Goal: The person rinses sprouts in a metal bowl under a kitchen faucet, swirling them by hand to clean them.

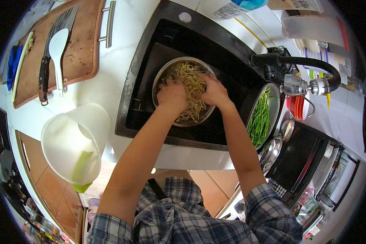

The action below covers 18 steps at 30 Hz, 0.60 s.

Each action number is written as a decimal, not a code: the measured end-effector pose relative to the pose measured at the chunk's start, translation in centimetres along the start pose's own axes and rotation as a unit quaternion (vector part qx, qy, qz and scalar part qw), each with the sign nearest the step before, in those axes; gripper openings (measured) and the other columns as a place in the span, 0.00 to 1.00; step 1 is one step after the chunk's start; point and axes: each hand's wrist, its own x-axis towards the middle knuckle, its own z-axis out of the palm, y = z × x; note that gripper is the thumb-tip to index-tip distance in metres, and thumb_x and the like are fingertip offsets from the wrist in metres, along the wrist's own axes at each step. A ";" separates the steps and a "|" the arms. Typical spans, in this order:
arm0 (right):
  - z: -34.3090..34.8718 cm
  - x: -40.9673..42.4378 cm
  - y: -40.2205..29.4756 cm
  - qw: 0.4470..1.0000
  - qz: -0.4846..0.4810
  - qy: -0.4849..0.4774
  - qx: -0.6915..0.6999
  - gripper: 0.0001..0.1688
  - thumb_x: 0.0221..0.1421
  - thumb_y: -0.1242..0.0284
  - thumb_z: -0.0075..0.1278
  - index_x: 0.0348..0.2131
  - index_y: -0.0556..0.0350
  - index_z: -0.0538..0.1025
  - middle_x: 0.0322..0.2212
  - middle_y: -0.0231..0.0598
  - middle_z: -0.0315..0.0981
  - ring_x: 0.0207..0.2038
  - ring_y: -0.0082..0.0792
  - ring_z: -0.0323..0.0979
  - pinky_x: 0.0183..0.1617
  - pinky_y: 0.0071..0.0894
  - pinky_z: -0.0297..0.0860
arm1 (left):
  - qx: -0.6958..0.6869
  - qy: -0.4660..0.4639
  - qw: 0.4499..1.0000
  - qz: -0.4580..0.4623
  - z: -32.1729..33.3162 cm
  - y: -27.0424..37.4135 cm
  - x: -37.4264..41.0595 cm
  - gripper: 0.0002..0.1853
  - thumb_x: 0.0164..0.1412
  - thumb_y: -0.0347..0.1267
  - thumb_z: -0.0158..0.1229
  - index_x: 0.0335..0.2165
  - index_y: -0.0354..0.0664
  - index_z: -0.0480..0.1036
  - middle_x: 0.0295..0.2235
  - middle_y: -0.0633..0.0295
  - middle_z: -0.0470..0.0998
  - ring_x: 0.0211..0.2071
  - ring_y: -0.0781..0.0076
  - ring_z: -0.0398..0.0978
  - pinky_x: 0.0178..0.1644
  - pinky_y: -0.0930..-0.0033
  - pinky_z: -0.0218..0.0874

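Observation:
A round metal bowl (160, 73) stands inside the black sink (140, 88), filled with bean sprouts (195, 113). Both of my hands are down in it. My left hand (173, 95) is at the bowl's left side, its fingertips hidden among the sprouts, so its grip does not show. On the right side, my right hand (213, 89) has its thumb and fingers around a clump of sprouts. At the sink's right edge, a metal bowl (274, 94) holds long green chives (260, 122).
Left of the sink are a wooden cutting board (82, 45) with a cleaver (45, 67) and white rice paddle (58, 48), and a translucent plastic bin (94, 122) at the counter edge. A black-hosed faucet (308, 61) reaches over the right side. Metal lids (271, 152) lie nearby.

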 end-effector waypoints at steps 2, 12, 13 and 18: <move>1.2 -0.2 0.2 0.994 -0.101 -0.005 -0.048 0.59 0.33 0.65 0.65 0.61 0.45 0.52 0.58 0.58 0.49 0.55 0.56 0.60 0.54 0.44 0.64 | 0.066 0.009 0.997 0.026 1.7 -0.2 0.8 0.46 0.42 0.34 0.68 0.58 0.39 0.53 0.54 0.42 0.57 0.53 0.43 0.61 0.49 0.54 0.65; 3.8 1.9 0.3 0.995 -0.021 0.039 0.085 0.54 0.29 0.71 0.64 0.57 0.46 0.58 0.51 0.57 0.53 0.48 0.59 0.65 0.50 0.49 0.66 | -0.010 0.059 0.997 0.043 2.1 -2.0 2.7 0.41 0.45 0.30 0.65 0.57 0.48 0.55 0.50 0.46 0.64 0.43 0.47 0.72 0.43 0.58 0.69; 4.6 1.9 1.1 0.995 -0.025 0.050 0.077 0.54 0.30 0.72 0.64 0.58 0.44 0.57 0.52 0.56 0.52 0.48 0.58 0.66 0.48 0.48 0.68 | -0.002 0.059 0.997 0.046 2.0 -1.7 2.3 0.40 0.46 0.31 0.64 0.57 0.48 0.55 0.50 0.47 0.64 0.44 0.47 0.72 0.43 0.57 0.69; 6.3 3.0 2.2 0.999 -0.029 0.014 0.020 0.57 0.33 0.72 0.64 0.61 0.40 0.53 0.57 0.58 0.48 0.49 0.55 0.67 0.43 0.45 0.72 | 0.116 -0.005 0.992 0.052 2.6 -1.2 2.0 0.36 0.46 0.31 0.64 0.54 0.48 0.58 0.50 0.47 0.63 0.49 0.50 0.68 0.43 0.55 0.69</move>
